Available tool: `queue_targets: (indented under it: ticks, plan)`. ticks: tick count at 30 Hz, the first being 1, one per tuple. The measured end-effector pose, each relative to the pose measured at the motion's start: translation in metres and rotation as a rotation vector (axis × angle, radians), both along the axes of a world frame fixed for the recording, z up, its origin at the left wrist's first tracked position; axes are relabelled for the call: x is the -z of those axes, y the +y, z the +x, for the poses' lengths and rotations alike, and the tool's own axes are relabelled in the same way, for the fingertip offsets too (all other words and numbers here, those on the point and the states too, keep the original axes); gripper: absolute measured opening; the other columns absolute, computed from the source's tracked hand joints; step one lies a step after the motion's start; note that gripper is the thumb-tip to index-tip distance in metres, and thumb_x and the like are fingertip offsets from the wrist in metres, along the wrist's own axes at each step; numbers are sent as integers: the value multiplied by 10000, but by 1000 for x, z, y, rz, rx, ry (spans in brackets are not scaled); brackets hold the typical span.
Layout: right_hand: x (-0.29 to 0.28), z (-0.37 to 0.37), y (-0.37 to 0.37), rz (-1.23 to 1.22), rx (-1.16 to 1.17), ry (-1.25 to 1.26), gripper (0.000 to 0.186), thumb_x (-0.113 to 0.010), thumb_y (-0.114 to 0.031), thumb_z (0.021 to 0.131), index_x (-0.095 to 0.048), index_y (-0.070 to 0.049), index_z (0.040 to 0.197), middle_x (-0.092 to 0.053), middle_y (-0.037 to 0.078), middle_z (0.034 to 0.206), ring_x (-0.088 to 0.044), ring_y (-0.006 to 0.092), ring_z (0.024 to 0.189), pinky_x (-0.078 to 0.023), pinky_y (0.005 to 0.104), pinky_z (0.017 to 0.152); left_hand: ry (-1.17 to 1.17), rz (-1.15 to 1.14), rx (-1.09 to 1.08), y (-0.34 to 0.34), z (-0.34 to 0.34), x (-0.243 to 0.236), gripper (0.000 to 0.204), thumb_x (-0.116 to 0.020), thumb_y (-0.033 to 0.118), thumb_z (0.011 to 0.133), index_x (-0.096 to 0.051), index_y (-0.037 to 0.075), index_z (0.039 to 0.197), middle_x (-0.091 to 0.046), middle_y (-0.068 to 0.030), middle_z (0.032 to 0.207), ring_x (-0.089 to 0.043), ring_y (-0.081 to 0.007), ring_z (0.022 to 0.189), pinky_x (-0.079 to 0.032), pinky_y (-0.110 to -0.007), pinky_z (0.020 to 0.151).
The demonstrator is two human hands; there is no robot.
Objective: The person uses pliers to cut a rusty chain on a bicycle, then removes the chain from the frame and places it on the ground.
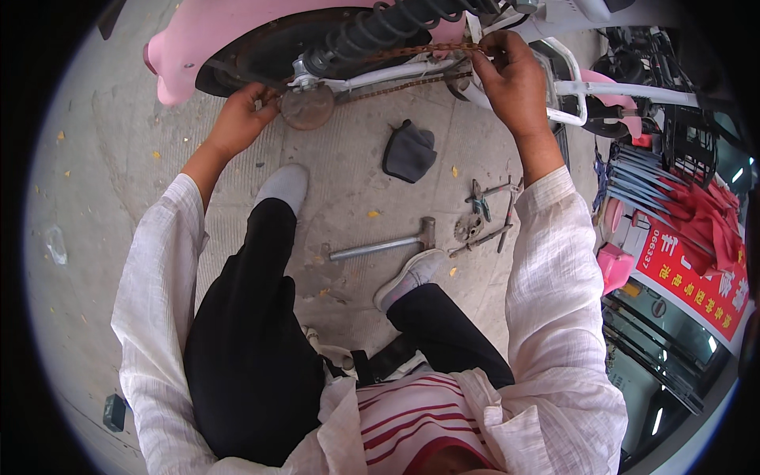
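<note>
A rusty chain [412, 51] runs in two strands along the white frame bar [396, 73] of a pink-and-white two-wheeler. My right hand [516, 83] pinches the upper strand at its front end between thumb and fingers. At the rear wheel [245, 59], my left hand [239, 119] has its fingers curled in beside a round rusty disc [308, 108]; what they grip is hidden. Over the bar slants a black coil-spring shock absorber [376, 36]. The pink fender [186, 47] arches above the wheel.
On the concrete lie a dark cloth [409, 152], a hammer [388, 244] and, near my right foot, several metal tools with a toothed sprocket [469, 228]. A small dark box [114, 412] sits far left. A red sign [697, 277] and folded red umbrellas [704, 214] stand right.
</note>
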State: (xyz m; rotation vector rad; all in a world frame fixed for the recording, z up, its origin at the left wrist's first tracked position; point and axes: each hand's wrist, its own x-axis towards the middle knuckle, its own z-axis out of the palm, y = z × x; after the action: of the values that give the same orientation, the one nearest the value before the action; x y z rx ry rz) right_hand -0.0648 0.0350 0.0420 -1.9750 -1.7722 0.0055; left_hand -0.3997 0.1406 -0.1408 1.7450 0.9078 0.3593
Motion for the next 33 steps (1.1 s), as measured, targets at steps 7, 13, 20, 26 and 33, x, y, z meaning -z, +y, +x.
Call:
queue_targets:
  ticks: [7,13,20,26,33]
  plan:
    - [3,3,1,15,58,81,152,-707,-139,782,-613,-54,867,-644,102,835,-629,273,762,-487,348,679,-68,-47,-4,-4,0,14,282,-615,157,871,-567,-3,1098,-631,-130,991,-594,-216,909,-452,-317,842]
    - [6,8,2,23,14,-69,207,-719,-142,825,-609,-27,959,-686,49,837,-627,115,702,-499,249,660,30,-99,67,-7,1,22,290,-554,80,897,-537,25,1182,-585,-81,1098,-531,-145,1044,-400,-280,930]
    - [7,10,2,-10,24,-42,200,-714,-144,831,-609,-29,957,-686,54,838,-631,117,683,-498,248,639,-35,-42,-22,-9,-7,46,277,-560,85,906,-542,19,1175,-604,-124,1109,-559,-197,1064,-420,-312,927]
    - [13,24,0,5,56,3,193,-698,-137,843,-599,-16,957,-683,60,839,-641,126,681,-497,252,620,-112,39,-233,-7,-25,41,210,-573,160,924,-571,5,1066,-639,-101,969,-590,-202,911,-455,-298,830]
    - [13,41,-13,-12,137,172,170,-675,-146,841,-597,-17,919,-671,90,822,-657,188,685,-499,296,626,-312,-33,-346,-6,-14,-17,200,-576,199,947,-586,10,1010,-608,-26,890,-528,-96,803,-446,-252,758]
